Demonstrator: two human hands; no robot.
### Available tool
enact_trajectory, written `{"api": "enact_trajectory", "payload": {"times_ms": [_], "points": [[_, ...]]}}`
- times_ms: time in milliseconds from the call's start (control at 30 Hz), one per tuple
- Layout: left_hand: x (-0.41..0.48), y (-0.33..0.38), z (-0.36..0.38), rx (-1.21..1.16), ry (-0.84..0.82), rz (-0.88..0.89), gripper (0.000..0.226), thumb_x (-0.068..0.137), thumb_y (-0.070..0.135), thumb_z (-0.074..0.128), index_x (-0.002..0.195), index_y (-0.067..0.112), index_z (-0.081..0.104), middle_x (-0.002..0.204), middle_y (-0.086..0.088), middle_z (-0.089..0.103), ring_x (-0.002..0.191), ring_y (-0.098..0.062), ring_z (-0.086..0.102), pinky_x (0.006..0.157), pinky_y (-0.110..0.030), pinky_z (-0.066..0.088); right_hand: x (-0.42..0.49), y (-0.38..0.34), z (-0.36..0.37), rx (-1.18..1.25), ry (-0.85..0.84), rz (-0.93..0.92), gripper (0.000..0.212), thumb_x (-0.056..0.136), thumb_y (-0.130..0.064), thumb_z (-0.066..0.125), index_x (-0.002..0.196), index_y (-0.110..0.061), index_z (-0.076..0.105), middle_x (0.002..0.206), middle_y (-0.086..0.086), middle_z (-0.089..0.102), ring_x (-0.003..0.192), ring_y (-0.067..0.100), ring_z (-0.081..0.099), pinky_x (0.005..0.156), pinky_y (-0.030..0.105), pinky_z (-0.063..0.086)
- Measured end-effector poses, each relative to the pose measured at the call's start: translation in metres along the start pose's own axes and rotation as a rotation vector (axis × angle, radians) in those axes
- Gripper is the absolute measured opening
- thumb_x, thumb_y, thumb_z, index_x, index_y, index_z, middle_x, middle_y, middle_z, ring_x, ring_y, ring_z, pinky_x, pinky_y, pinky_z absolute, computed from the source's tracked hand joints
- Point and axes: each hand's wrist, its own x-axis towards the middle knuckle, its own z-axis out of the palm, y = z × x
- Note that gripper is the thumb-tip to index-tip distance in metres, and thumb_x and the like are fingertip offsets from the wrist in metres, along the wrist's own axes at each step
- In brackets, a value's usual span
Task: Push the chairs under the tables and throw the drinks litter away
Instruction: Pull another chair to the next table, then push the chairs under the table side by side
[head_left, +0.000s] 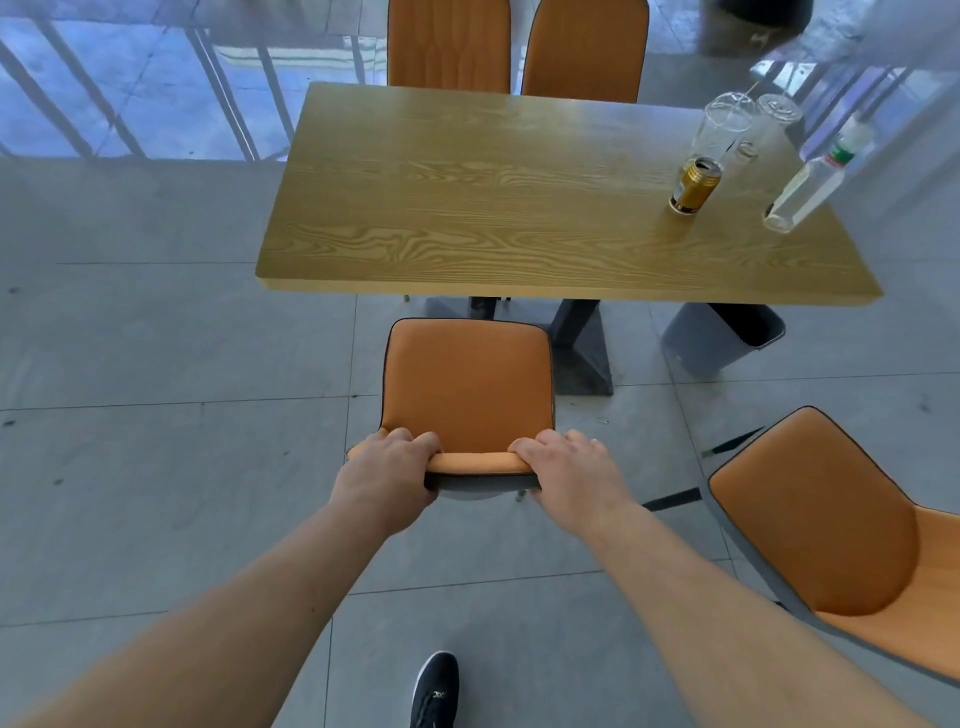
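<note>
Orange upholstery marks the chair (467, 384) that is gripped at the top of its backrest by both hands: the left hand (390, 467) is clamped over the left end of the rail and the right hand (569, 470) over the right end, fingers curled forward over the padding. The two hands are set apart, with a strip of backrest bare between them. The seat is seen just short of the near edge of the wooden table (467, 208), not yet tucked beneath it, so this push is judged to be under way rather than finished. A second orange chair (831, 519) is left turned out at the right, well clear of the table and untouched. Two far chairs (514, 47) are seen close against the opposite edge. None of the drinks litter appears to be cleared: a gold can (696, 185), two clear cups (727, 124) and a plastic bottle (810, 187) are all left near the table's right end, well beyond both hands. A grey bin (717, 338) is placed on the floor below that end.
</note>
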Motion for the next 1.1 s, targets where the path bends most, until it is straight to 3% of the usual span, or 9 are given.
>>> {"api": "enact_trajectory", "payload": {"times_ms": [267,367,467,533,667,833,1100], "points": [[-0.007,0.002,0.006,0.017,-0.062,0.001,0.036,0.09,0.048,0.065,0.123,0.04,0.053,0.105,0.01,0.054,0.1,-0.016,0.048,0.079,-0.031,0.049,-0.011,-0.003,0.005,-0.007,-0.05,0.019,0.043,0.093,-0.028,0.063,0.133,-0.039,0.05,0.118,-0.003,0.059,0.107,0.025,0.052,0.104,0.05,0.041],[-0.004,0.017,-0.011,0.066,-0.23,-0.063,0.048,0.085,0.058,0.064,0.125,0.035,0.052,0.109,0.007,0.055,0.101,-0.017,0.051,0.083,-0.033,0.052,-0.023,0.0,-0.005,0.06,-0.063,0.031,0.055,0.093,-0.049,0.064,0.142,-0.035,0.045,0.13,-0.002,0.056,0.12,0.026,0.051,0.112,0.05,0.036],[0.003,0.058,-0.04,0.179,-0.332,-0.102,0.065,0.074,0.075,0.06,0.118,0.029,0.055,0.108,0.002,0.055,0.104,-0.022,0.052,0.092,-0.044,0.052,-0.049,0.018,-0.031,0.099,-0.027,0.06,0.068,0.091,-0.064,0.057,0.148,-0.03,0.042,0.138,-0.002,0.054,0.127,0.025,0.047,0.115,0.047,0.034],[0.007,0.099,-0.055,0.171,-0.229,-0.052,0.068,0.074,0.079,0.059,0.12,0.029,0.055,0.116,0.002,0.058,0.11,-0.024,0.052,0.096,-0.051,0.049,-0.072,0.043,-0.053,0.098,0.04,0.115,0.068,0.093,-0.066,0.053,0.148,-0.026,0.043,0.138,0.001,0.054,0.126,0.025,0.047,0.111,0.046,0.037],[0.012,0.205,-0.076,-0.054,-0.018,0.21,0.072,0.082,0.076,0.057,0.139,0.031,0.05,0.137,0.001,0.057,0.126,-0.026,0.049,0.096,-0.046,0.048,-0.135,0.119,-0.1,0.103,0.152,0.287,0.067,0.097,-0.06,0.051,0.151,-0.021,0.041,0.144,0.005,0.052,0.129,0.028,0.045,0.105,0.044,0.039],[-0.001,0.348,-0.065,-0.112,-0.005,0.406,0.078,0.083,0.074,0.06,0.146,0.033,0.043,0.148,0.001,0.051,0.137,-0.025,0.042,0.104,-0.046,0.045,-0.248,0.22,-0.123,0.08,0.263,0.484,0.066,0.097,-0.061,0.049,0.148,-0.021,0.042,0.143,0.008,0.053,0.125,0.029,0.046,0.101,0.046,0.044],[-0.055,0.571,0.011,-0.059,-0.027,0.507,0.08,0.08,0.073,0.063,0.146,0.032,0.044,0.144,0.0,0.054,0.132,-0.025,0.046,0.098,-0.044,0.047,-0.439,0.388,-0.111,0.04,0.343,0.637,0.067,0.097,-0.062,0.052,0.147,-0.018,0.043,0.14,0.011,0.054,0.125,0.034,0.047,0.101,0.048,0.042]]}}
